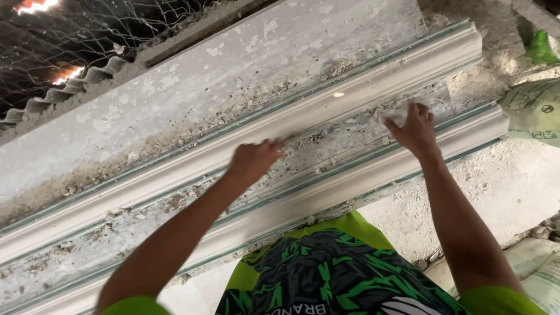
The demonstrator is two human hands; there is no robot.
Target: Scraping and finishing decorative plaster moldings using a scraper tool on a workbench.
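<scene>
While both your hands sit on the casting desk [175,99], the work looks mid-way, not near done. Your left hand [255,161] is curled loose, fingers bent down onto the far plaster cornice strip [361,87], rubbing or pressing its near edge approx. at the middle of the desk; I can't tell if anything's pinched in that grip. Your right hand [415,129] is further toward the right end of the desk, fingers spread & bent, tips on a pale wet-looking patch [398,114] in the channel [326,146] btw. the two strips; whether that grip has hold of a cloth or just plaster, can't tell.

Done so far, by the look: two long cornice strips are cast & lie parallel along the desk, the near strip [373,175] at the front edge, profiles already formed, smooth & white.

Left, I'd judge: the channel is thick w/ crumbs & dried slurry, esp. toward the left end, and the flat slab behind the far strip is crusted too. Green-edged glass or mould lines [402,48] show along the strips, so they look unlifted.

Sacks [534,108] lie on the floor past the right end.
</scene>
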